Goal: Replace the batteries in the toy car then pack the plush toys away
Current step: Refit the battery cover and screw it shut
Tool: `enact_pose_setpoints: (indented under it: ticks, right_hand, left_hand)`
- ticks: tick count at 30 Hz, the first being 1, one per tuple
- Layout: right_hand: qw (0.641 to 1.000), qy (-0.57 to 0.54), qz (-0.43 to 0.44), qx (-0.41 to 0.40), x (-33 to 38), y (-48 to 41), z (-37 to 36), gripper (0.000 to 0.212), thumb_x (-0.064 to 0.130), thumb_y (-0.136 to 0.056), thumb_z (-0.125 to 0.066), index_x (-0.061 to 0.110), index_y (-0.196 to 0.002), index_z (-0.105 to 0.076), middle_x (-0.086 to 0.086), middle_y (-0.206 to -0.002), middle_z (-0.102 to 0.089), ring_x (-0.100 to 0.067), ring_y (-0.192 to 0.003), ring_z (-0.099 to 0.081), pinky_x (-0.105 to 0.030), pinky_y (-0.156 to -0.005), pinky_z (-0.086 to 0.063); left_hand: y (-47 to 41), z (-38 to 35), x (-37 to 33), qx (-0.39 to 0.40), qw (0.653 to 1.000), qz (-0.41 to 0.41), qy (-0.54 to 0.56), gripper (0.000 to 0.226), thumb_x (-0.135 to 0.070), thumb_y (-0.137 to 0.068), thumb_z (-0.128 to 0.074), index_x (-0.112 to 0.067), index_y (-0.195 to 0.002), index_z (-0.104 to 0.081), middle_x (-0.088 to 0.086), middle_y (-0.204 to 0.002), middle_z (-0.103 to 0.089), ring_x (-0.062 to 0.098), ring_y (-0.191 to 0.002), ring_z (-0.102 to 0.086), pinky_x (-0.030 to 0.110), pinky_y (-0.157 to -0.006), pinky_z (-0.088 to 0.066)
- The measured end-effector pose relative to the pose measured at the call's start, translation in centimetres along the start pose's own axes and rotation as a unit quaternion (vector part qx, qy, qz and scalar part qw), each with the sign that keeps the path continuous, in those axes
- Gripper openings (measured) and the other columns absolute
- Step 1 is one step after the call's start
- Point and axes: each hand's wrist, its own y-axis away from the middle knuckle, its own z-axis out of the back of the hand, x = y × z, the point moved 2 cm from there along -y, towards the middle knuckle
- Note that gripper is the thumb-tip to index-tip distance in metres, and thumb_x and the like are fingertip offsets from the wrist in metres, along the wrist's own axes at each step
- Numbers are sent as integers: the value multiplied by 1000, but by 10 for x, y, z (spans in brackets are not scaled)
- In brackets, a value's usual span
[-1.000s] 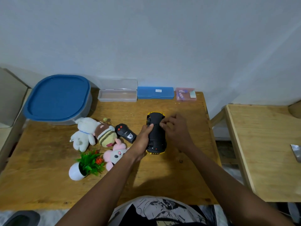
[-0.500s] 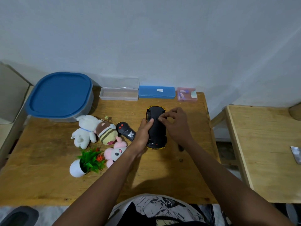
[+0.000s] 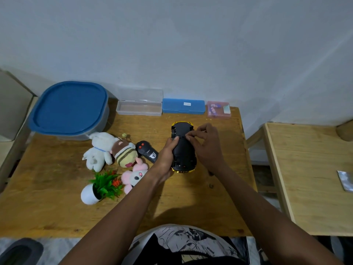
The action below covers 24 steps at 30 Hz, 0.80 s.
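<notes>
The yellow toy car (image 3: 183,150) lies upside down on the wooden table (image 3: 57,207), its black underside facing up. My left hand (image 3: 168,155) grips the car's left side, thumb on the underside. My right hand (image 3: 207,146) has curled fingertips pressing at the battery cover near the car's far end. Left of the car lie three plush toys: a white bunny (image 3: 99,148), a striped bee (image 3: 125,153) and a pink one (image 3: 134,175). A small pink case with batteries (image 3: 218,109) sits at the table's back edge.
A black remote (image 3: 147,151) lies between the bee and my left hand. A blue-lidded tub (image 3: 69,109) stands back left, then a clear open box (image 3: 139,108) and a blue case (image 3: 183,106). A potted fake plant (image 3: 99,188) stands front left. A second table (image 3: 309,178) is at right.
The car and both hands have shifted slightly away from me. My right fingertips moved onto the middle of the underside, beside my left thumb.
</notes>
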Motion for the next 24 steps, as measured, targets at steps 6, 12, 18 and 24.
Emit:
enact_pose_setpoints:
  ticks: [6,12,18,24]
  right_hand:
    - [1000,-10,-4,6,-1,0,1,11,24,-88,-68,21,-96,-76,4,-94,-51,-16,-94,-47,-19,-79,-35]
    - [1000,-18,-13,12,-3,-1,0,12,25,-89,-67,21,-97,-75,5,-92,-51,-16,-93,-49,-26,-79,-40]
    - [999,-20,-24,17,-2,-2,1,11,24,-88,-70,20,-96,-76,8,-90,-50,-14,-92,-51,-22,-76,-39]
    - [999,-16,-42,7,-2,-3,0,12,26,-88,-70,23,-97,-75,3,-91,-54,-14,-92,-52,-20,-76,-41]
  left_hand:
    - [-2,1,2,-4,1000,2,5,28,-36,-106,-44,-22,-129,-53,19,-129,-64,39,-116,-64,55,-97,-53]
    - [-3,1,2,0,1000,5,17,33,-36,-106,-43,-21,-136,-50,18,-130,-63,38,-117,-63,53,-95,-55]
    - [-4,4,5,3,1000,2,10,32,-36,-106,-43,-22,-134,-52,18,-130,-63,39,-118,-62,58,-101,-51]
    - [-4,5,6,11,1000,-8,-14,35,-36,-106,-43,-20,-136,-49,16,-131,-63,34,-118,-64,51,-95,-55]
